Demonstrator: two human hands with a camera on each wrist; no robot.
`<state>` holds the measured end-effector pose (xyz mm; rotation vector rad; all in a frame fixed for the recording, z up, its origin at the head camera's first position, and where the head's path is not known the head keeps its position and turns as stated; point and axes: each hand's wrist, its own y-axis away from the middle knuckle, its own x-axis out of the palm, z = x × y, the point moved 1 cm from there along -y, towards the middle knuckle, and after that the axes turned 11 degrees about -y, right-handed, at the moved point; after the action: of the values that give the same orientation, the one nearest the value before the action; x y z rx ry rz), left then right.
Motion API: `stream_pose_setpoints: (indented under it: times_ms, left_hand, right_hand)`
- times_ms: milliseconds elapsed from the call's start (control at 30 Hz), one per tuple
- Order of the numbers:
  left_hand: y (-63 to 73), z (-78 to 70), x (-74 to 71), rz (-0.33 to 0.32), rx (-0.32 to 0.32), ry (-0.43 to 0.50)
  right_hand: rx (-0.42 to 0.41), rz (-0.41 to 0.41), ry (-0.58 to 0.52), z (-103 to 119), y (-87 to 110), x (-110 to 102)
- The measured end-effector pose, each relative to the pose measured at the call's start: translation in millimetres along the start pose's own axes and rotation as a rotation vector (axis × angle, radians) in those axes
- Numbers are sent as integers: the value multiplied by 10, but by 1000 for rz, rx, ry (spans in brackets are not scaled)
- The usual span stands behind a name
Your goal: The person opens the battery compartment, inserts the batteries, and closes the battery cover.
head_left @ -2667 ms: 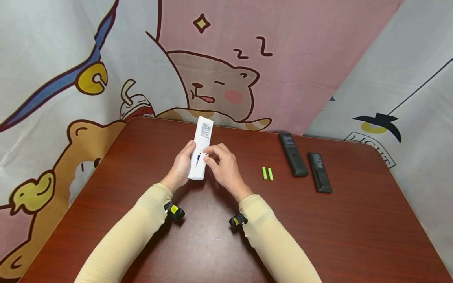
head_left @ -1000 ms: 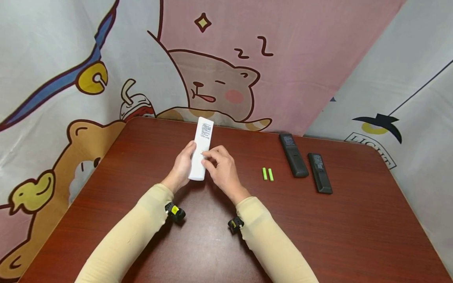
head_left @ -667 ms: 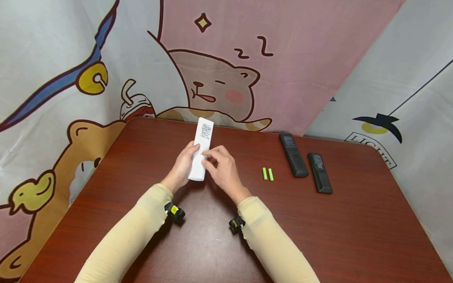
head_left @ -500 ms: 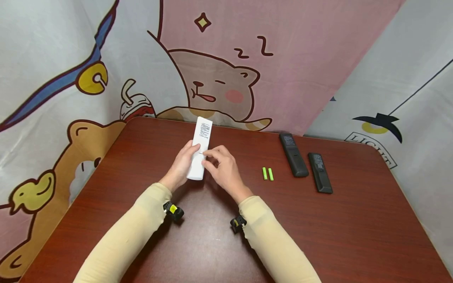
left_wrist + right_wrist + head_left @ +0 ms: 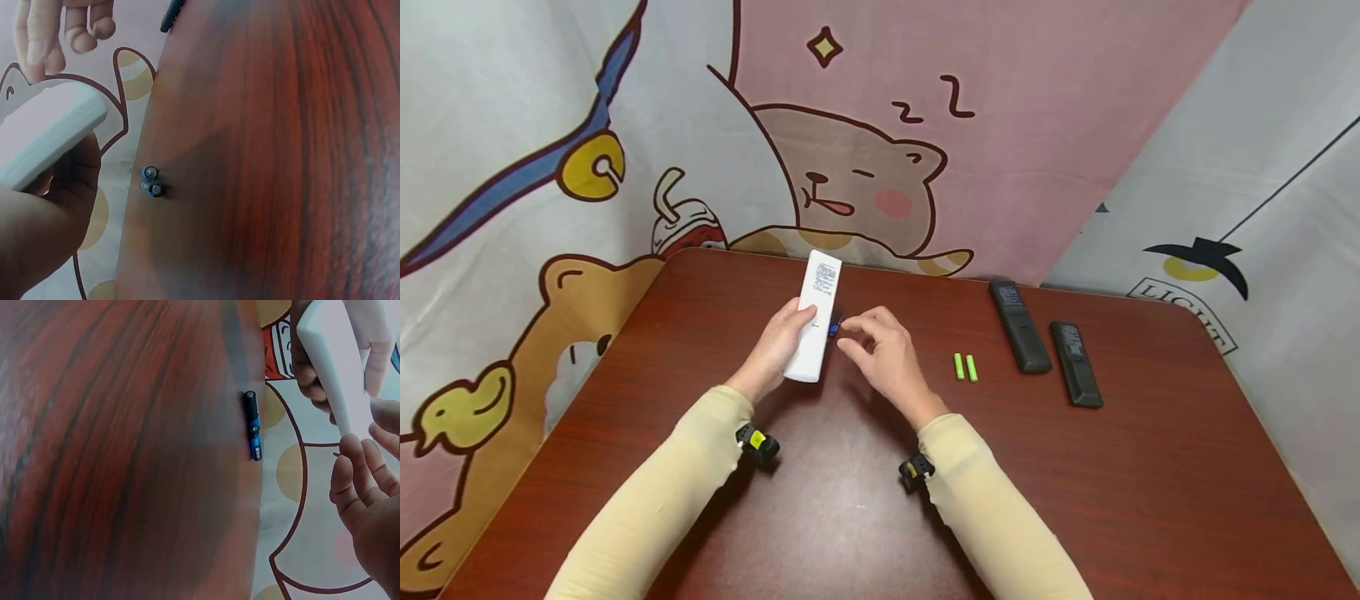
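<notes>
My left hand (image 5: 772, 343) grips a white remote control (image 5: 808, 354) by its left side, thumb on its back. The back faces up, with printed text at the far end and a small notch near the middle. My right hand (image 5: 887, 357) is just right of the remote, fingers bent loosely and nothing seen between them. Beyond the remote's right edge, blue batteries (image 5: 834, 327) are partly hidden. The left wrist view shows two blue batteries (image 5: 152, 181) side by side on the table, below the raised remote (image 5: 53, 128).
Two green batteries (image 5: 966, 367) lie side by side right of my right hand. Farther right, a longer black remote (image 5: 1021, 327) and a shorter black remote (image 5: 1077, 365) lie back up on the brown table (image 5: 1180, 467). A printed cloth (image 5: 1037, 125) hangs behind the table.
An opening with dark blue inside showed in the remote's back earliest; a white cover now closes it. My right hand has left the remote, which shifted slightly left, revealing the blue batteries.
</notes>
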<state>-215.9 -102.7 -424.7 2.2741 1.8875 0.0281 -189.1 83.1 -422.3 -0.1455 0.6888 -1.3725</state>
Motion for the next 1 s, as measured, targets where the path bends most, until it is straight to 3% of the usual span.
stream_pose_setpoints:
  times_ms: [500,1000]
  left_hand:
    - [5,10,-170,-92,-30,-181]
    - [6,117,-489,-129,-10,-414]
  right_hand:
    - [55,-11,42,-42,59,-250]
    - [104,-41,101,-175,182,-513]
